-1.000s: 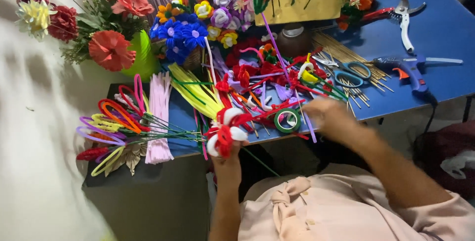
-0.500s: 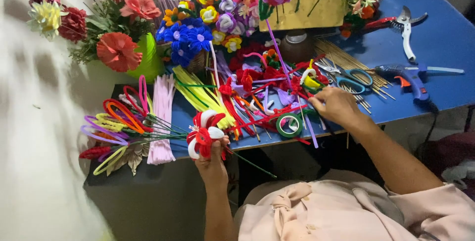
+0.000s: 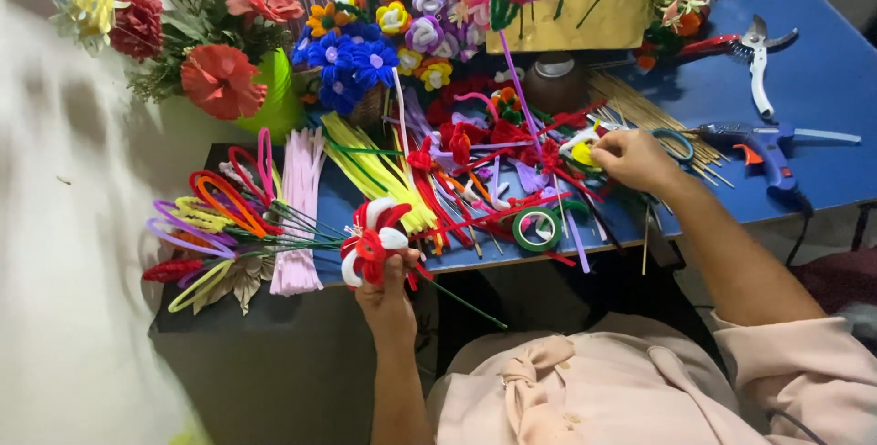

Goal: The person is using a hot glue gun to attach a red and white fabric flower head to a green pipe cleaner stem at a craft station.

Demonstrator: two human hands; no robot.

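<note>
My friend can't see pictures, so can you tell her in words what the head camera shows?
A person's left hand holds up a red and white pipe-cleaner flower while the right hand reaches into a heap of colourful pipe cleaners on a blue table. Handmade flower bouquets, green tape, a glue gun and pruning shears lie around.

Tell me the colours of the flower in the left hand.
Red and white pipe-cleaner flower, in the head view.

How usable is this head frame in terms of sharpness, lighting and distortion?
Head view: mostly sharp, the left hand holding the red-and-white flower and the right hand are clear; the pale wall on the left is bright and mottled with soft shadows; the blue table edge tilts from the wide lens.
</note>
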